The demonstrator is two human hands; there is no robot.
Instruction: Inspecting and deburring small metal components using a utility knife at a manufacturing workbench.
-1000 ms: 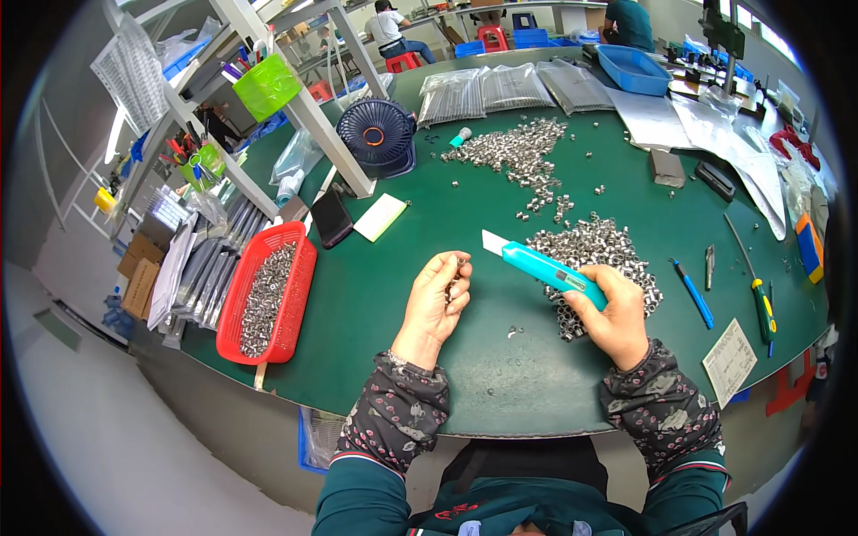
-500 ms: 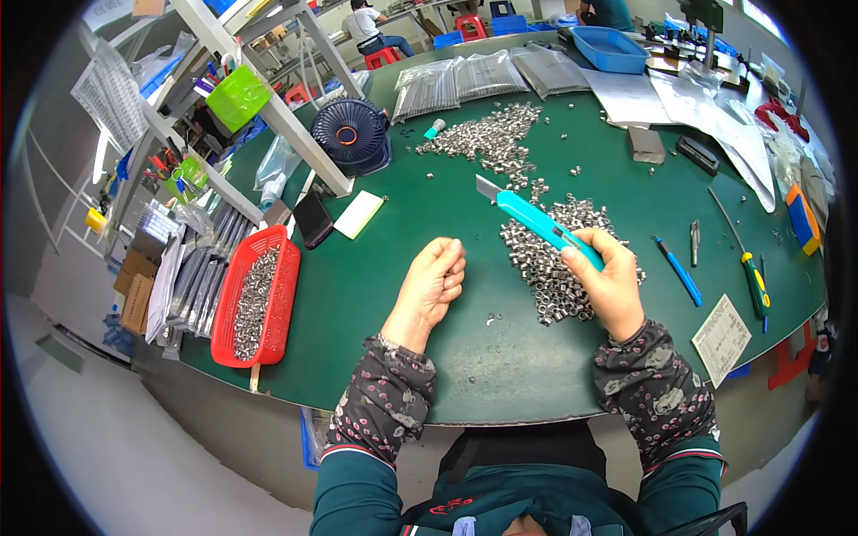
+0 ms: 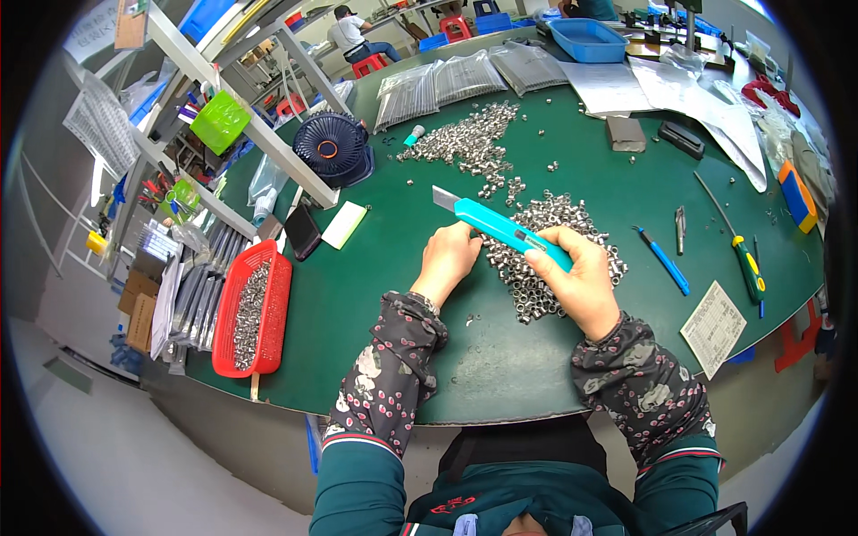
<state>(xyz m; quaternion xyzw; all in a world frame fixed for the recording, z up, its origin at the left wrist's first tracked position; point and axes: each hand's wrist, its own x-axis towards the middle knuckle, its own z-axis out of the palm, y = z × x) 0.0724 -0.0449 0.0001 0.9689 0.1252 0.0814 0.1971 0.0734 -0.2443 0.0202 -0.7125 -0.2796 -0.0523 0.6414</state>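
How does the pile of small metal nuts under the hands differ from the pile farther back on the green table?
The near pile of small silver nuts is dense and partly covered by the right hand holding the turquoise utility knife; the far pile of silver nuts is looser, stretched out, and untouched. The left hand rests at the near pile's edge. Both lie loose on the green table.

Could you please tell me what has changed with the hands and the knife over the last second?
The left hand has closed in toward the turquoise utility knife, now touching near it. The right hand still grips the knife over the pile of small metal parts.
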